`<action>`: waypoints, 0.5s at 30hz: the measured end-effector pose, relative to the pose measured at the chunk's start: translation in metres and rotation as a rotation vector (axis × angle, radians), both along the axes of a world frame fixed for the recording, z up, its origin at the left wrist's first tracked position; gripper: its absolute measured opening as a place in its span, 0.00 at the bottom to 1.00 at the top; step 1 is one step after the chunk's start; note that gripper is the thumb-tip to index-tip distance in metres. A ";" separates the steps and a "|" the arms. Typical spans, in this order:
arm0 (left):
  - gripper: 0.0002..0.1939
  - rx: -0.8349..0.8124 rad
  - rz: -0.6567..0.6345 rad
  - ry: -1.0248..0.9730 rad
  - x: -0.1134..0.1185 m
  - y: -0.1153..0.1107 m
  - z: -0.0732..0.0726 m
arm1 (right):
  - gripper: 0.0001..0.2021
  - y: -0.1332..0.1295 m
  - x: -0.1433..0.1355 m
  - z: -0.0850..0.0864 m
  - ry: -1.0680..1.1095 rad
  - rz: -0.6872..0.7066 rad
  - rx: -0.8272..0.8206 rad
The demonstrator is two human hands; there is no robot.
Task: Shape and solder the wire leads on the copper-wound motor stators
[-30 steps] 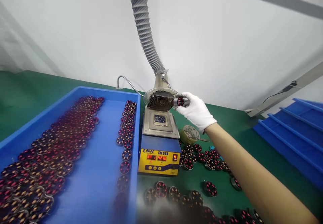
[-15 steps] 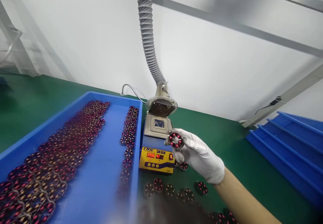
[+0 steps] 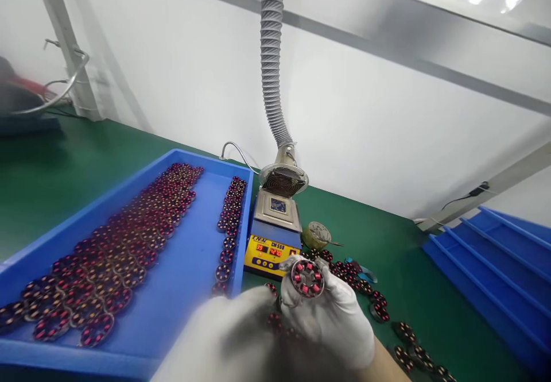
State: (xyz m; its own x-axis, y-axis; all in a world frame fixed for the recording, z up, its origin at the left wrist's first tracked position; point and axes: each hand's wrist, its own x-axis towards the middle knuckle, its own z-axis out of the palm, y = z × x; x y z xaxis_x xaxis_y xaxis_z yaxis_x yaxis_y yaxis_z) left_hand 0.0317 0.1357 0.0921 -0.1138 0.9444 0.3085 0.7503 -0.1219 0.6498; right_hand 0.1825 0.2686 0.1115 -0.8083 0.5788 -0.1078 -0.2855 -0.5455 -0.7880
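Note:
My right hand [image 3: 336, 319], in a white glove, is closed on a ring-shaped part with red blocks inside its rim [image 3: 307, 278]. It tilts the ring's open face toward me, just in front of the solder pot [image 3: 272, 250] with a yellow panel marked CM 558. My left hand [image 3: 224, 336], also gloved, reaches in from below and is blurred; its fingers cannot be made out clearly. Near its fingertips lies another ring part [image 3: 274, 321], partly hidden.
Left stands a blue tray [image 3: 185, 255] holding many ring parts in rows. Over the pot hangs a fume hose [image 3: 271, 54]. A tin [image 3: 317, 234] with a stick, and loose rings [image 3: 379, 304], sit right of it. Stacked blue trays [image 3: 491, 273] stand far right.
My left hand has come into view from below. My right hand has moved lower, away from the pot's top, with the ring still held. The camera view has shifted.

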 end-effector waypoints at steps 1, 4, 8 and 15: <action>0.21 0.029 0.007 0.007 0.002 0.001 0.008 | 0.16 -0.003 -0.001 -0.002 0.002 -0.027 -0.024; 0.20 0.135 -0.016 0.139 0.009 0.007 0.027 | 0.13 -0.012 -0.004 -0.007 0.000 -0.132 -0.088; 0.17 0.311 0.005 0.299 0.012 0.013 0.036 | 0.15 -0.020 -0.006 -0.010 -0.039 -0.120 -0.126; 0.15 0.293 -0.012 0.191 0.008 0.006 0.029 | 0.19 0.002 0.014 0.020 -0.144 -0.047 0.256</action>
State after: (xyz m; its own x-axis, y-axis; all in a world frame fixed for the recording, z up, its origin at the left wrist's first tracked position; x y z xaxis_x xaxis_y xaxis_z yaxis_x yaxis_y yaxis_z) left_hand 0.0397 0.1418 0.1208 -0.0175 0.8134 0.5815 0.8526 -0.2917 0.4337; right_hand 0.1963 0.2709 0.1319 -0.7670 0.6384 -0.0649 -0.1813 -0.3125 -0.9325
